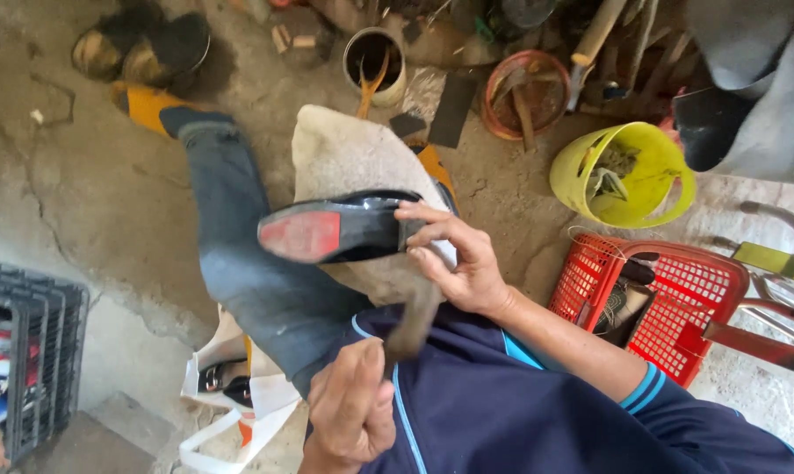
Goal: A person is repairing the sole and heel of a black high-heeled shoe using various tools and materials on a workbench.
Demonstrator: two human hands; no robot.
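Fingers of the right hand clasp the heel end of one black shoe, which lies sole up, its red forepart showing, on a grey cloth spread over the person's knee. Closed in a fist, the left hand grips a blurred tool whose kind I cannot tell, just below the shoe. Outward on the concrete floor stand one yellow bucket, one red basket, one round tin with an orange-handled tool in it, and one rusty bowl. To the other side sit one black crate and one white bag holding dark footwear. Two worn dark shoes lie at the far edge.
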